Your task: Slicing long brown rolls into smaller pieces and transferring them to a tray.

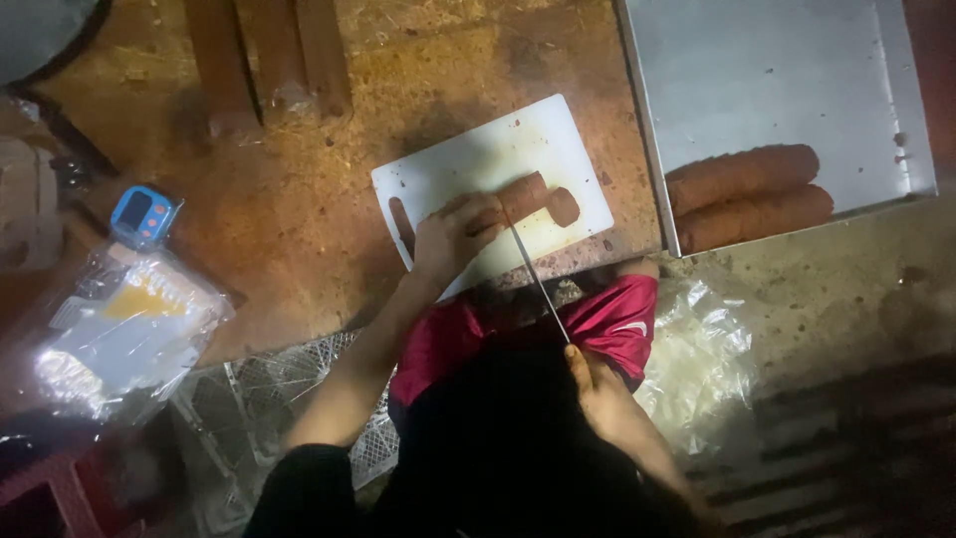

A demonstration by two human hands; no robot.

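Sausage point(520, 195): a brown, log-shaped piece lying on the white cutting board point(468, 164), slightly right of the board's centre, its long axis running from 8 o'clock to 2 o'clock.

Left hand point(450, 236): my fingers point(476, 211) are curled down over the 8 o'clock end of the sausage and press it against the board. The grip is closed on it; the thumb is not clearly visible.

Right hand point(590, 384): my fingers are wrapped shut around the handle of the knife point(538, 279). The hand sits at 5 o'clock from the board, off the table edge and above my lap. The thin blade runs from that hand toward 11 o'clock and meets the sausage just beside my left fingertips. Whether the edge has entered the sausage cannot be determined.

Cut slice point(564, 206): one round brown piece lies flat on the board, just beside the free end of the sausage at 3 o'clock.

Surroundings, working outward:
- The board rests on a worn brown table point(299, 209), at an angle to the near edge.
- A metal tray point(757, 70) sits at 2 o'clock from the board. Two whole sausages point(749, 194) lie side by side, touching, along its near rim.
- A small blue timer point(142, 214) lies at 9 o'clock, well apart from the board.
- A clear plastic bag point(124, 334) with light-coloured contents lies just below the timer, at 8 o'clock.
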